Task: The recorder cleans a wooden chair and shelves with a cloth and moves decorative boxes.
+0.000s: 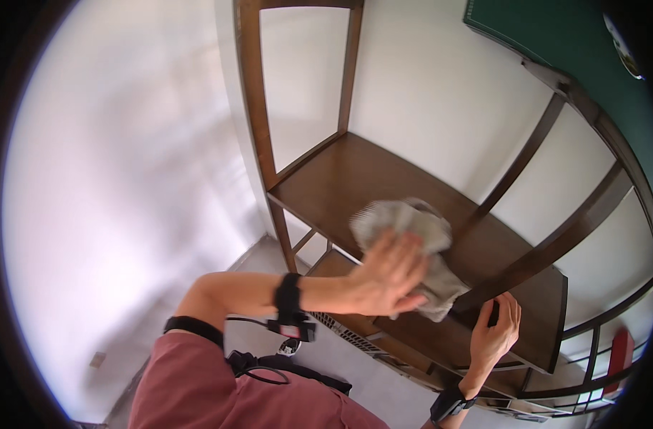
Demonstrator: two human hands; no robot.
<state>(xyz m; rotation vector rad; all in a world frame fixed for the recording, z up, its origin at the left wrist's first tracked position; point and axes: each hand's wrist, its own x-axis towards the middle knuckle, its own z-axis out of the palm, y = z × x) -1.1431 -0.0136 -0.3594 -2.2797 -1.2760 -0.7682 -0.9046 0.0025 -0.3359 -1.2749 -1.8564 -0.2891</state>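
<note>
My left hand is blurred by motion, pressed onto a crumpled light grey-beige cloth with its fingers bent over it. Beneath the cloth lies a dark brown wooden shelf board, and part of the cloth hangs toward the board's front edge. To the right, beside the foot of a curved wooden upright, my right hand rests at the shelf. Its thumb and fingers are curled but apart, with no object visible between them.
A wooden side frame rises at the left against the white wall. Lower shelves and curved rails continue below and right. A green panel fills the top right; a red object stands far right.
</note>
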